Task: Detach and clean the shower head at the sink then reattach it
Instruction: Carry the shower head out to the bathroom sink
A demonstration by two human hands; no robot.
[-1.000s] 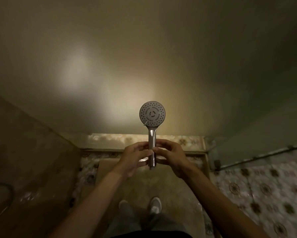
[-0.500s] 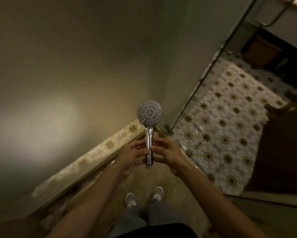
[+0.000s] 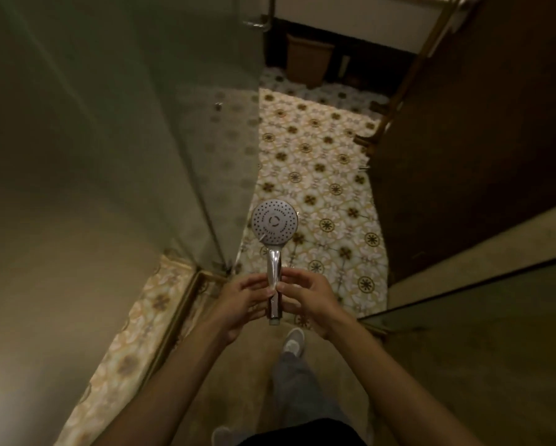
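Note:
A chrome shower head (image 3: 273,225) with a round perforated face stands upright in front of me, face toward the camera, no hose on its lower end. My left hand (image 3: 238,304) grips the handle from the left and my right hand (image 3: 305,299) grips it from the right, fingertips meeting around the middle of the handle. The threaded end sticks out below my fingers. No sink is in view.
A glass shower panel (image 3: 189,130) stands on the left with a tiled curb (image 3: 141,320) below it. Patterned floor tiles (image 3: 318,175) lead ahead to a brown bin (image 3: 307,61). A dark wooden door (image 3: 463,140) fills the right. My shoes are below.
My view has swung right, from the plain shower wall to the glass panel's edge and the tiled floor beyond. Both hands keep the same hold on the shower head. One foot has stepped forward.

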